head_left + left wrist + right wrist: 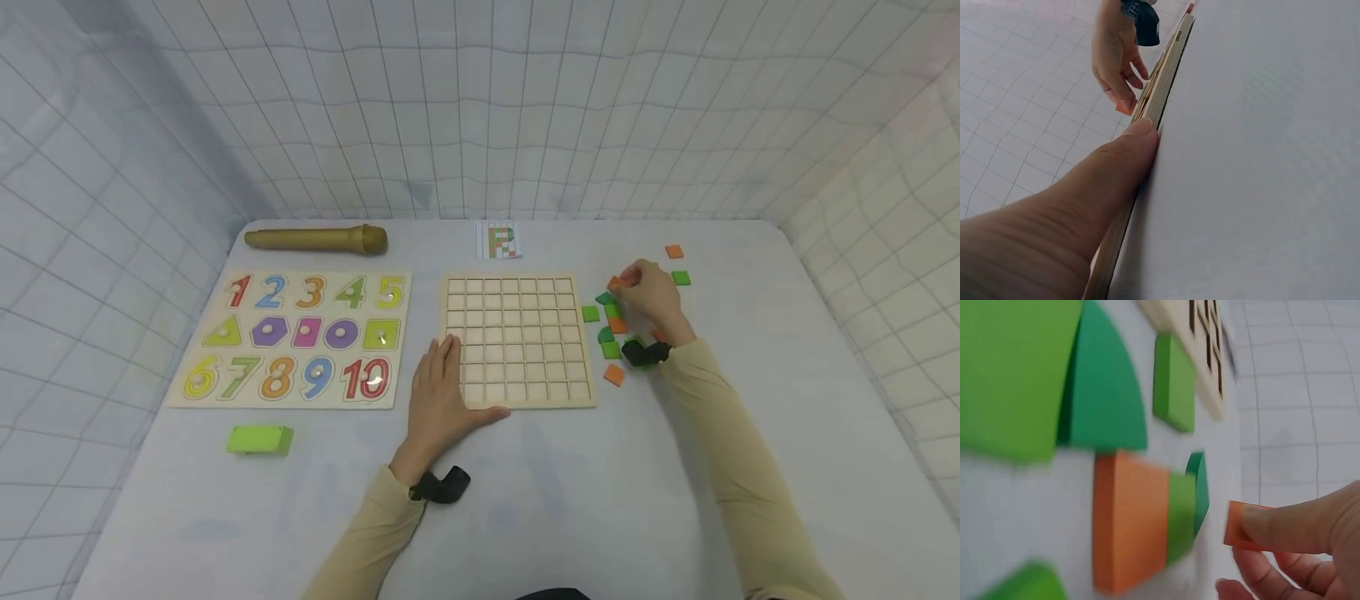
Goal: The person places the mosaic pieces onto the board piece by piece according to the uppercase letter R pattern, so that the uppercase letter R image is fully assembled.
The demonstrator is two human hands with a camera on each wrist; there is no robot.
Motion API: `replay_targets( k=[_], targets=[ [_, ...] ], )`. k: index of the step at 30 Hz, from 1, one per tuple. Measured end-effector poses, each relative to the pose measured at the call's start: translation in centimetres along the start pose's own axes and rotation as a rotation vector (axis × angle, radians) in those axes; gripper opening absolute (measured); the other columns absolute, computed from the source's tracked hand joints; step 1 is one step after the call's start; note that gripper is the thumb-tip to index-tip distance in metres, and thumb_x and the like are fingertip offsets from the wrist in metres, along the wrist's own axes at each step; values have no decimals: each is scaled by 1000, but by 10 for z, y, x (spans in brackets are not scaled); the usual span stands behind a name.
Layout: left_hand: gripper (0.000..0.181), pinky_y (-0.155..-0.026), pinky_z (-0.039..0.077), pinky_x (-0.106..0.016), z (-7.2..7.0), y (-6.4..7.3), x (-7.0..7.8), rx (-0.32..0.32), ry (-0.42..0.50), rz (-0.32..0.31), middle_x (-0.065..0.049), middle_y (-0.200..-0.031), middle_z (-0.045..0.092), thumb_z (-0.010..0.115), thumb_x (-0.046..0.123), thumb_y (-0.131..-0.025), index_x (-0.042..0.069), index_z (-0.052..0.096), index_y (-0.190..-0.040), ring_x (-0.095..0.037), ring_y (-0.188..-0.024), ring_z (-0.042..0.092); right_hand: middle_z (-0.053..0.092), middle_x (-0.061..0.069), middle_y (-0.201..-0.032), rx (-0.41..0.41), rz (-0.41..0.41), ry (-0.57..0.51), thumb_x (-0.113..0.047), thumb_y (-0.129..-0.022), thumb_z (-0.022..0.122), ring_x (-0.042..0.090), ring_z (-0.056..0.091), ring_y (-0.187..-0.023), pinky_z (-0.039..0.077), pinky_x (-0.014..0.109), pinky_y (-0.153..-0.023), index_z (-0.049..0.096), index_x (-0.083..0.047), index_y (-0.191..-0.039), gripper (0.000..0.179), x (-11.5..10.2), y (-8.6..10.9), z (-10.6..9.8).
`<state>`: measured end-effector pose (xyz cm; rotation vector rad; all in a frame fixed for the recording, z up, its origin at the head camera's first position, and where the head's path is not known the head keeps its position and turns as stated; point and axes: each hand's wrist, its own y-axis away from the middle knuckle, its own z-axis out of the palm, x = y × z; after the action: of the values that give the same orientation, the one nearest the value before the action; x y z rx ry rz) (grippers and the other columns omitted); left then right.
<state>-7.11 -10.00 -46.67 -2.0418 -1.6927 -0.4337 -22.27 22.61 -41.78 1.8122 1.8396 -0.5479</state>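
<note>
A wooden grid board (pixel 521 342) lies flat on the table with bare square cells. My left hand (pixel 438 396) rests at its front-left corner, fingers spread along the left side, thumb (pixel 1125 150) against the front edge. To the right of the board, my right hand (pixel 651 293) pinches an orange square tile (pixel 1244 525) between thumb and fingers, apart from the other tiles. Below that hand is a loose group of tiles, including a light green square (pixel 1172 384), an orange tile (pixel 1135 522) and a dark green rounded tile (pixel 1107 381). Some of them are partly hidden by the right wrist.
A number-and-shape puzzle board (pixel 401 317) lies on the left, with a gold microphone (pixel 315 240) behind it and a lime green block (pixel 258 440) in front. Behind the grid board is a small pattern card (pixel 498 240). An orange tile (pixel 674 251) and a green tile (pixel 681 277) lie farther right.
</note>
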Motion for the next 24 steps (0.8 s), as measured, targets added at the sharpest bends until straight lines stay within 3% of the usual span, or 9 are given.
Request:
replay_targets(
  k=[5, 13, 17, 24],
  targets=[
    [124, -111, 12, -46, 1, 1, 1, 20, 1, 0, -16, -151, 25, 77, 67, -59, -1, 24, -148, -33, -141, 11, 59, 20, -97, 58, -112, -88, -18, -92, 63, 34, 57, -84, 44, 41, -69, 53, 4, -103, 26, -21, 1, 11],
    [124, -112, 11, -45, 2, 0, 3, 14, -12, -16, -16, -152, 24, 76, 68, -59, -1, 24, -148, -31, -141, 10, 61, 17, -96, -43, -302, -207, -14, -89, 68, 28, 56, -81, 45, 37, -72, 56, 2, -99, 22, -66, -4, 34],
    [124, -112, 11, -45, 2, 1, 3, 18, -18, -14, -16, -151, 24, 76, 68, -59, -1, 24, -148, -31, -141, 10, 62, 14, -94, -94, -352, -208, -16, -88, 69, 25, 55, -76, 44, 33, -67, 58, 0, -98, 21, -83, -7, 49],
    [124, -112, 11, -45, 2, 1, 1, 21, -28, -4, -15, -151, 25, 75, 69, -59, -1, 24, -148, -32, -141, 11, 64, 11, -91, -173, -368, -212, -16, -87, 71, 24, 57, -76, 43, 34, -64, 62, -3, -96, 18, -103, -9, 73]
  ],
)
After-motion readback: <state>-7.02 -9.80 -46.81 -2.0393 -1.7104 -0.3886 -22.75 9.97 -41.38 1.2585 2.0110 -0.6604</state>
